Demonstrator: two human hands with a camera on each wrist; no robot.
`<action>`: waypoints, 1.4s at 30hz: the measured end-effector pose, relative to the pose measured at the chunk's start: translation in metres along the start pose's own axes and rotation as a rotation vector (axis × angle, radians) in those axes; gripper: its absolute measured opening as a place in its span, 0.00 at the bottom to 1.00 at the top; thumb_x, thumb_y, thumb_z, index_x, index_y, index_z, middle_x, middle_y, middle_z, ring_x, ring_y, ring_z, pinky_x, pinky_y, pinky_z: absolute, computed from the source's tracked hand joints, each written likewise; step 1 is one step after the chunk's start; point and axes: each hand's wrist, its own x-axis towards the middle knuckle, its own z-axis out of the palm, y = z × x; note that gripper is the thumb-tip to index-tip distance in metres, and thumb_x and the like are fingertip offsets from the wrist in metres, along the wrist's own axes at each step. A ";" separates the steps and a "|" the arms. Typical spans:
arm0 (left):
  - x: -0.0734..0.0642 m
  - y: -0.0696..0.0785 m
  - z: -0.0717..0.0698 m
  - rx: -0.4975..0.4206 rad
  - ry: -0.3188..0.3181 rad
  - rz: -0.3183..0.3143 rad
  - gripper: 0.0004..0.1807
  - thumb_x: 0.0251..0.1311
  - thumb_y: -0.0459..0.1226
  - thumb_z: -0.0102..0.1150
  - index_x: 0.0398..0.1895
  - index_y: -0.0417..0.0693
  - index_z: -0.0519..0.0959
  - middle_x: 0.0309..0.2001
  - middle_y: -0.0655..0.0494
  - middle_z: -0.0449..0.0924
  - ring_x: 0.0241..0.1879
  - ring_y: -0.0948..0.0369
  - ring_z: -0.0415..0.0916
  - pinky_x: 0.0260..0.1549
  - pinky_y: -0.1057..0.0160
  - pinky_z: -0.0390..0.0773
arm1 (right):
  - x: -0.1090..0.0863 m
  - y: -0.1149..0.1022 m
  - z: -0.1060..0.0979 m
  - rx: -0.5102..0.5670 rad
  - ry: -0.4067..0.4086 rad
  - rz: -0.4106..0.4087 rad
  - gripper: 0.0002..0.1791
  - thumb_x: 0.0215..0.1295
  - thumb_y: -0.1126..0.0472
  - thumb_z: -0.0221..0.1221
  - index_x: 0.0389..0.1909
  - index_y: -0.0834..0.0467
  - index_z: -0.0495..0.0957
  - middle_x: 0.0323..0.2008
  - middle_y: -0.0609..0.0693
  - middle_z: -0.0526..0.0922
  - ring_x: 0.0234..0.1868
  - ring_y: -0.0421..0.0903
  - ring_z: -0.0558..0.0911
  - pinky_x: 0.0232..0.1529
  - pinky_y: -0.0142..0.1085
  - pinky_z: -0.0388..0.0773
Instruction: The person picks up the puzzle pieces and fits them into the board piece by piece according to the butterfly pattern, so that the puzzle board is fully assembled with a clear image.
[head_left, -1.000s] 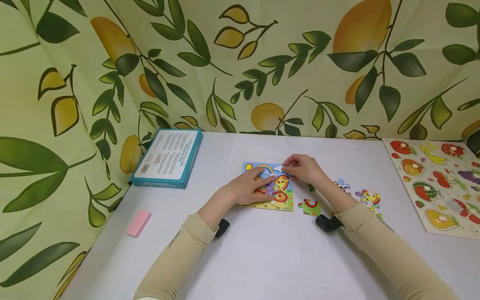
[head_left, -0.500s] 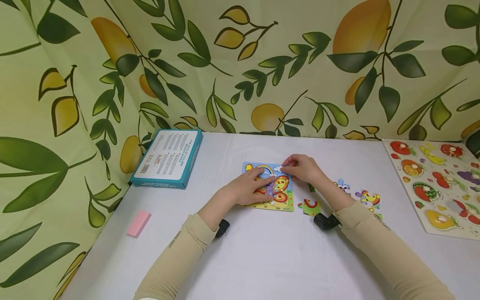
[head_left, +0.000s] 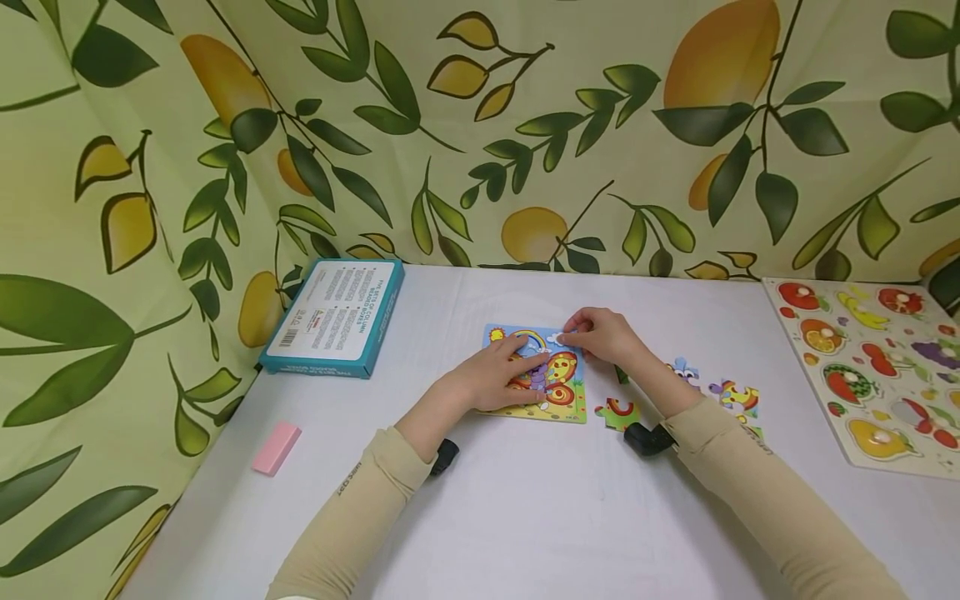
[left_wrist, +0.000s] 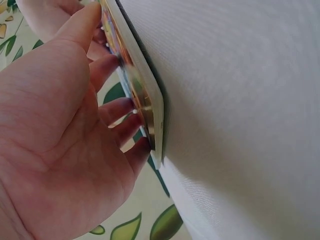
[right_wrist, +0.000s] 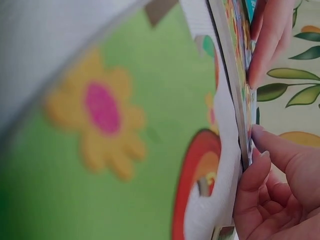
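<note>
Puzzle [head_left: 560,393]: flat on table [head_left: 525,517], roughly square; its middle at seven o'clock from your right fingers. Your right hand [head_left: 606,335]: curled, pinching its one-o'clock corner. Your left hand [head_left: 504,377]: fingers extended across its face. Loose piece [head_left: 618,418]: six o'clock from your right hand, the nearer.

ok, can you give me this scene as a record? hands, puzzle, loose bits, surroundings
left hand: rests on butterfly puzzle, fingers spread
right hand: fingertips at puzzle's far right corner; pinch or press, cannot tell
puzzle state: flat on white table, partly covered by hands
loose pieces: right of puzzle, some partly hidden, exact count unclear
left side: teal box, pink block
right side: fruit board
</note>
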 end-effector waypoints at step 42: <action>0.000 0.006 -0.003 0.091 -0.002 -0.015 0.36 0.67 0.62 0.46 0.76 0.68 0.55 0.77 0.50 0.45 0.75 0.49 0.44 0.70 0.49 0.53 | -0.015 0.009 -0.010 -0.043 -0.077 -0.133 0.17 0.64 0.59 0.65 0.51 0.59 0.76 0.35 0.52 0.73 0.35 0.48 0.70 0.32 0.36 0.68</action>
